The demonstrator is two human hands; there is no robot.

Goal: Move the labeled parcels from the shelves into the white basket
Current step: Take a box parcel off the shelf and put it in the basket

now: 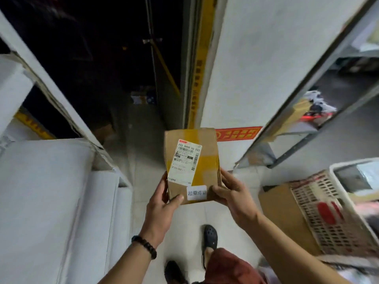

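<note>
Gripping: left hand [162,208] and right hand [233,195] are clasping the labeled parcel [205,173] by its lower corners.
White basket [320,201]: is sitting apart, at right.

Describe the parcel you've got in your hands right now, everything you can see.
The parcel is a small brown cardboard box, closed with yellow tape. A white barcode label lies on its upper face, and there is a small white printed sticker by the near edge. It is held above the floor, label up; the left hand and right hand grip its near corners.
</note>
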